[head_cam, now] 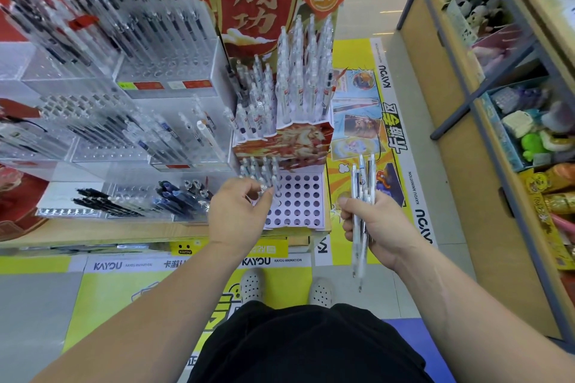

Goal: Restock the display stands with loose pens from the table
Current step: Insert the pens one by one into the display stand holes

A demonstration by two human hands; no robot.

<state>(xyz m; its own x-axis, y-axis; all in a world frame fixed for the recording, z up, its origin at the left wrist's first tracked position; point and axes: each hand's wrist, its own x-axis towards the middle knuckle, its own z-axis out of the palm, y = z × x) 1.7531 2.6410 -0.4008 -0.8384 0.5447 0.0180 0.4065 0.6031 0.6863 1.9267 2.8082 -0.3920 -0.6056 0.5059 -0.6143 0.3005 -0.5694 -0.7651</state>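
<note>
My right hand (pixel 375 227) grips a bundle of several clear pens (pixel 361 205), held upright to the right of the stand. My left hand (pixel 239 211) pinches the top of one clear pen (pixel 275 185) standing in the white perforated tray (pixel 298 205) of the red horse-pattern display stand (pixel 289 140). A few clear pens (pixel 258 169) stand in the tray's back-left holes; most holes show open. The stand's upper tiers (pixel 301 71) hold many clear pens.
Acrylic pen racks (pixel 124 71) with dark pens fill the table to the left. Blue and black pens (pixel 168 196) lie in a low rack by my left hand. A shelf of toys (pixel 513 102) stands to the right. My white shoes (pixel 253 286) are below.
</note>
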